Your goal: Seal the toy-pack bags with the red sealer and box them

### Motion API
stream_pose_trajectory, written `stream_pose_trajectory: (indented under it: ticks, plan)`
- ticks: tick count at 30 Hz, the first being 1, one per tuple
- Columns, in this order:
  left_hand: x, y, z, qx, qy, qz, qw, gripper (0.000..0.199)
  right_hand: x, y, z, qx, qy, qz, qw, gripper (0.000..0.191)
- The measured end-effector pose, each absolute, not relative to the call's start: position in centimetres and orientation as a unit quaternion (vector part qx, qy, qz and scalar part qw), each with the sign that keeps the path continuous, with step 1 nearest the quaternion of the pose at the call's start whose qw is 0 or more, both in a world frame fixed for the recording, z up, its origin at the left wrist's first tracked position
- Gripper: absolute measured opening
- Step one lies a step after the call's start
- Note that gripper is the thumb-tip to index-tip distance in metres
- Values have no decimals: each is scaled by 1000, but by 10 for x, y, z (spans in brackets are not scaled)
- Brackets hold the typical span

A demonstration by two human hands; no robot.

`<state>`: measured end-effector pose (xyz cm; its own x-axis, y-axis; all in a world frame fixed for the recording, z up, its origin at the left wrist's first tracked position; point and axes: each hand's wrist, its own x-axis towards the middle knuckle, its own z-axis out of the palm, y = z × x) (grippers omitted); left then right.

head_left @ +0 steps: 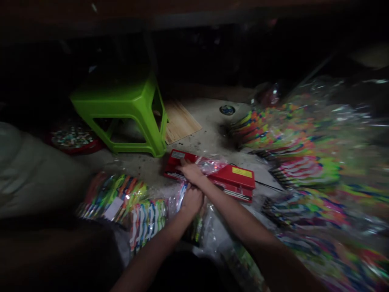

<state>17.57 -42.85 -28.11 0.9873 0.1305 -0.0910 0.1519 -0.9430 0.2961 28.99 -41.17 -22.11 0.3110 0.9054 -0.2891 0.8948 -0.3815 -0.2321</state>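
A red bar-shaped machine, which looks like a heat sealer [234, 178], lies on the floor ahead of me, with a yellow label and a black cord at its right. My right hand [190, 171] rests palm down on its left half, fingers reaching forward. Just below it, my left hand [193, 199] is closed on a clear plastic bag [197, 229] of slim colourful items, at the machine's near edge. Crumpled clear plastic [209, 165] lies over the machine's middle. Blur hides the fingertips.
A green plastic stool [118, 101] stands ahead on the left, beside a wooden board [182, 121]. Filled bags [148, 223] lie at near left. Many bundles of bright items in plastic [306, 170] cover the right side. A red basin [75, 148] of small pieces sits left.
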Motion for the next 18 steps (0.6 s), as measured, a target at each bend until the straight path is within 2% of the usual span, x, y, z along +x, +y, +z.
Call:
stream_pose_trajectory:
  ticks: [4, 9, 11, 15, 16, 18]
  plan:
    - [173, -424, -280, 985, 72, -58, 143, 43, 293, -417, -230, -818, -548, 165, 62, 45]
    - [173, -419, -279, 987, 59, -61, 138, 53, 295, -413, -235, -808, -574, 132, 0, 37]
    - [173, -417, -274, 986, 57, -74, 137, 54, 295, -408, -236, -818, -554, 152, 27, 30]
    - [173, -414, -266, 984, 48, -88, 148, 56, 303, -425, -239, -867, -396, 218, 210, 10]
    - [173, -415, -266, 984, 47, -81, 154, 58, 307, -439, -237, -866, -334, 235, 288, 12]
    - [173, -416, -268, 982, 50, -64, 171, 64, 316, -482, -223, -820, -198, 254, 472, 27]
